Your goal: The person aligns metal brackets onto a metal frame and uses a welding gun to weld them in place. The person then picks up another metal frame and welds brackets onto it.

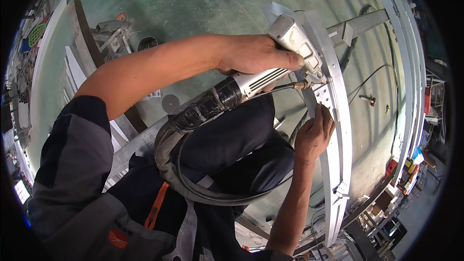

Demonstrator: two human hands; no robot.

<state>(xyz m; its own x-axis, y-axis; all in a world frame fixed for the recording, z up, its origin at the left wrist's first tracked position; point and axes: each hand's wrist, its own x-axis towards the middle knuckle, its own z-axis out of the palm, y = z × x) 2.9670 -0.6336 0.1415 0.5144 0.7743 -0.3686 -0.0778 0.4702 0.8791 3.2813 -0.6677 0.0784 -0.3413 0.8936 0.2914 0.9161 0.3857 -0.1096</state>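
The left hand point(256, 54) was wrapped tightly around the silver-grey handheld welding gun point(285, 53), its grip pressed together on the gun's ribbed body, with the thumb laid along the top. A thick black taped hose point(193, 116) looped from the gun's rear down across the person's dark trousers point(232, 140). The gun's brass nozzle tip point(302, 85) pointed at a small perforated metal plate point(325, 95) lying on the long curved pale aluminium frame rail point(338, 130), right of centre. The right hand point(314, 133) rested just below that plate, fingertips touching the rail and bunched loosely; whether they pinched anything could not be told. To do the step well, the nozzle would probably need to stay steady at the joint while the right hand kept the rail from shifting, with the fingers held clear of the tip. The contact between nozzle and plate was too small to make out, the far end of the rail bent away toward the rim, and the clutter on the green floor point(193, 0) at left remained indistinct.
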